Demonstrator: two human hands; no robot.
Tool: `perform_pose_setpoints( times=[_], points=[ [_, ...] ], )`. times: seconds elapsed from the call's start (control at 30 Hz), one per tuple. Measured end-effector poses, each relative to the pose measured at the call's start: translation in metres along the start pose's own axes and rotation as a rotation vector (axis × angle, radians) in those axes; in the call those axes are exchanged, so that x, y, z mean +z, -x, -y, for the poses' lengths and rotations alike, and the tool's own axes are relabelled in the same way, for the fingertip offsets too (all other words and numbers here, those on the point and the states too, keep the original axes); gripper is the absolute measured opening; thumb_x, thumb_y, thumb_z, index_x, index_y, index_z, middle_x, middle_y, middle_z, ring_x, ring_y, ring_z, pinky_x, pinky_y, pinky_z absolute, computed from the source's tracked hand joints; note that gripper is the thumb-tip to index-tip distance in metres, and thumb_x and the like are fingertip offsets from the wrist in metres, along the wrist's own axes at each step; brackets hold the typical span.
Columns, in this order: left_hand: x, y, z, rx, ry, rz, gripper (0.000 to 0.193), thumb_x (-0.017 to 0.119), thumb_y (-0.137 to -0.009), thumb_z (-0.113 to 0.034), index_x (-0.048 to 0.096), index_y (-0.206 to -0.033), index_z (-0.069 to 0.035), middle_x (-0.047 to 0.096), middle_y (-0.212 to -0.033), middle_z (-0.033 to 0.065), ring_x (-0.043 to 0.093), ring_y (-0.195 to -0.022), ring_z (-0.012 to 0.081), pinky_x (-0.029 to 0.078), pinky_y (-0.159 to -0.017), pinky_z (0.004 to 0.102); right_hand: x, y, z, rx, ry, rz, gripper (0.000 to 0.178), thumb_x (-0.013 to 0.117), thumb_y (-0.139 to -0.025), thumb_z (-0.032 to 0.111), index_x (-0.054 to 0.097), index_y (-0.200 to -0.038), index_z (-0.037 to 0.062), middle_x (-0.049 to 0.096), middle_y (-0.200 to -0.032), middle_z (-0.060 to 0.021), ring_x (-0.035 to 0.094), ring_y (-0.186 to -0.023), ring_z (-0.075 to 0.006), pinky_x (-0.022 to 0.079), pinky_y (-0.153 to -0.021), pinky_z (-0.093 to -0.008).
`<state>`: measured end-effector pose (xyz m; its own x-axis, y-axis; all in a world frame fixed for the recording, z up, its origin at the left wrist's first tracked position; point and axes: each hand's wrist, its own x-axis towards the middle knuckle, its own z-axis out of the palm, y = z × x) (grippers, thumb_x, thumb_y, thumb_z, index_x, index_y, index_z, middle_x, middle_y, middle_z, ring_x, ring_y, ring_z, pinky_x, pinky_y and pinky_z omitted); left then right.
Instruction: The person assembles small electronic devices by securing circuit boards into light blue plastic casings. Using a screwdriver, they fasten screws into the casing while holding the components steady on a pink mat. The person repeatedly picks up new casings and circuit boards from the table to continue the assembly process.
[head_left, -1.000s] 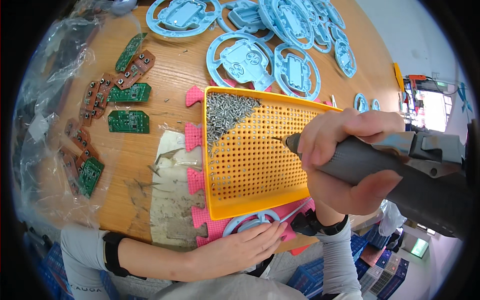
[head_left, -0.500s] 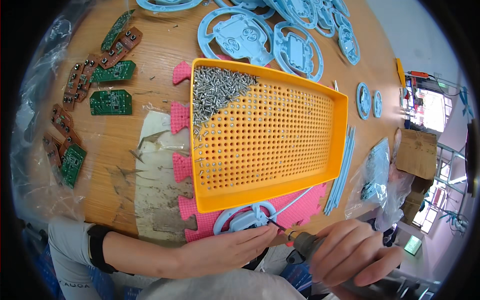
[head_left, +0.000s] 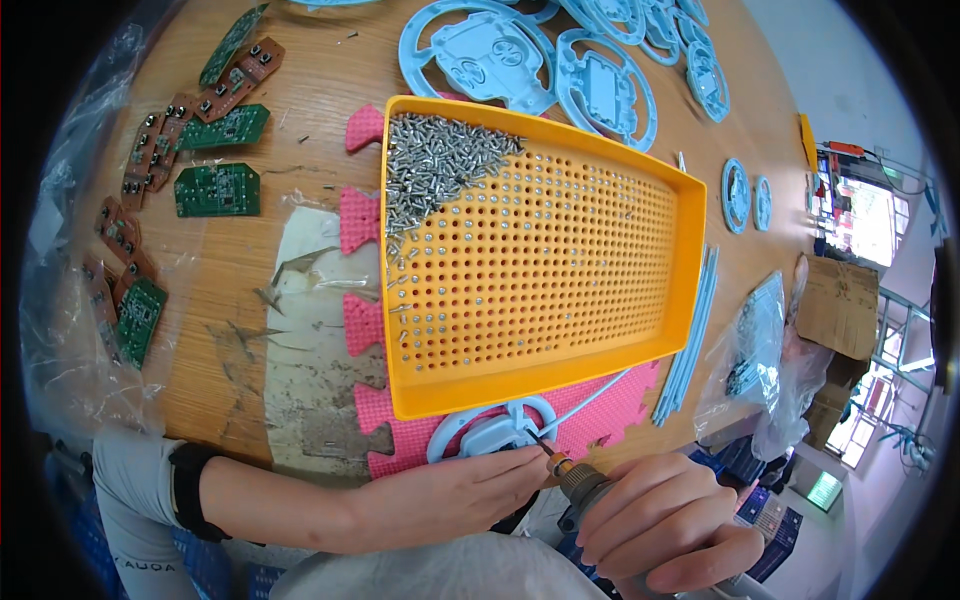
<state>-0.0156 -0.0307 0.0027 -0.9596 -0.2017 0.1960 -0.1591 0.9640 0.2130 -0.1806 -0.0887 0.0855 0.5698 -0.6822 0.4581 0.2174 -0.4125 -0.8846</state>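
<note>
A light blue plastic toy steering wheel (head_left: 492,432) lies on a pink foam mat, partly under my left hand. My left hand (head_left: 470,492) holds its near edge, fingers straight and pressed together, thumb hidden. In my right hand (head_left: 660,522) is a power screwdriver (head_left: 577,478), fingers wrapped round its body. The dark bit points left and meets the wheel near a light blue rod (head_left: 588,402) that slants off to the right. Whether a screw sits under the bit cannot be made out. Just beyond the wheel stands a yellow perforated tray (head_left: 545,265) with loose silver screws (head_left: 440,165).
Green and brown circuit boards (head_left: 218,190) lie at the left beside clear plastic film. More light blue wheel parts (head_left: 480,55) spread across the far table. Light blue rods (head_left: 688,335) lie right of the tray, with bagged parts (head_left: 757,335) and a cardboard box (head_left: 838,305) beyond.
My right hand and the screwdriver have shifted left, and the tool's rear end now hides behind the hand. My left hand stays on the wheel. The whole view has shifted slightly.
</note>
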Motion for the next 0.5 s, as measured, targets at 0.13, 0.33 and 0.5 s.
perform_pose_setpoints(
  times=[0.13, 0.33, 0.5],
  points=[
    [0.0, -0.001, 0.001, -0.013, 0.004, -0.027, 0.05, 0.044, -0.089, -0.024, 0.05, -0.132, 0.001, 0.05, -0.137, 0.0099, 0.039, -0.132, 0.0243, 0.021, -0.118, 0.0401, 0.001, 0.0, -0.004, -0.007, 0.017, -0.012, 0.049, 0.062, -0.09, 0.044, 0.044, -0.101, 0.0003, 0.056, -0.064, -0.0087, 0.057, -0.048, -0.0211, 0.05, -0.044, -0.0322],
    [-0.001, 0.0, 0.003, -0.02, 0.004, -0.028, 0.048, 0.046, -0.088, -0.023, 0.053, -0.129, 0.001, 0.051, -0.134, 0.0097, 0.04, -0.131, 0.024, 0.022, -0.117, 0.0395, 0.004, 0.009, -0.013, -0.052, 0.002, -0.038, 0.028, 0.062, -0.089, 0.021, 0.045, -0.093, 0.0005, 0.059, -0.059, -0.0109, 0.059, -0.045, -0.0209, 0.051, -0.043, -0.0318],
    [-0.001, 0.001, 0.002, -0.014, 0.017, -0.005, 0.047, 0.044, -0.088, -0.022, 0.052, -0.128, 0.001, 0.05, -0.135, 0.0099, 0.039, -0.132, 0.0243, 0.021, -0.117, 0.0388, -0.016, -0.007, -0.027, -0.065, -0.306, 0.25, 0.017, 0.061, -0.086, 0.002, 0.046, -0.093, -0.002, 0.061, -0.059, -0.0146, 0.062, -0.046, -0.0243, 0.052, -0.043, -0.0321]
  ],
)
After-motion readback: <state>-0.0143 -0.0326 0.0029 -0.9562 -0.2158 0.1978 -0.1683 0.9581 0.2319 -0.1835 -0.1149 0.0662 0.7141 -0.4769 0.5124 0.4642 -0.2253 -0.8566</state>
